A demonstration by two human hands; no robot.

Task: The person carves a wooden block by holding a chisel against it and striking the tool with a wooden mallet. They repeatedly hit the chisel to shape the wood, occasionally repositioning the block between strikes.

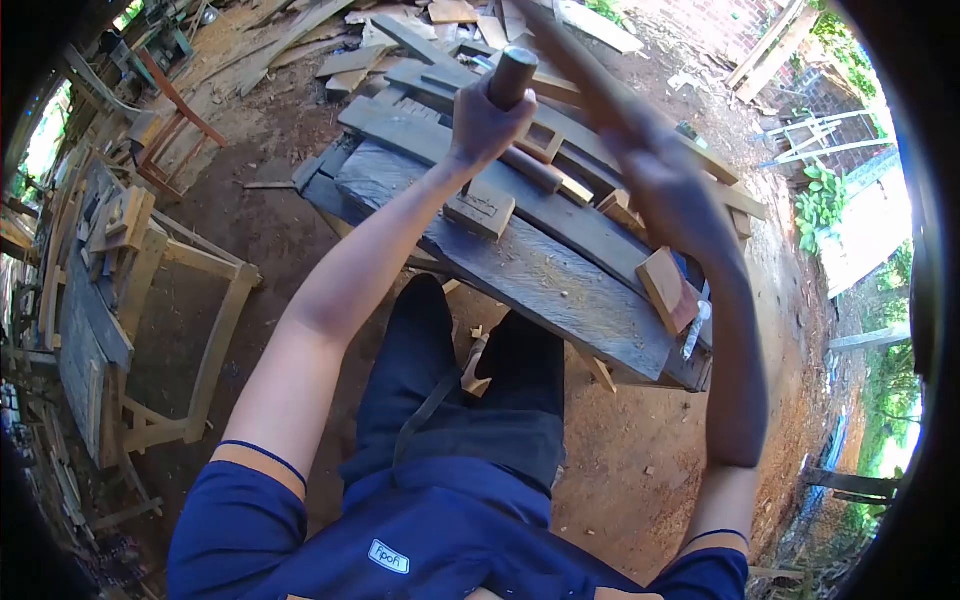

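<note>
My left hand [485,128] is wrapped round an upright dark round handle [514,72] with a pale, worn top end; what lies below the fist is hidden. My right hand [665,185], smeared by motion, grips a long brown wooden piece [585,75] raised above the workbench. That piece slants up toward the far side and is blurred too. Below my left wrist, a small wooden block [481,208] with a marked top rests on the bench [560,275]. A dark round rod [530,169] lies just beyond the block.
Wooden frame pieces and boards [430,135] cover the bench's far side. A reddish wood block [668,290] and a clear plastic-looking item [697,328] sit at its right end. Another wooden bench [215,340] stands left. Scrap planks [355,60] litter the ground behind.
</note>
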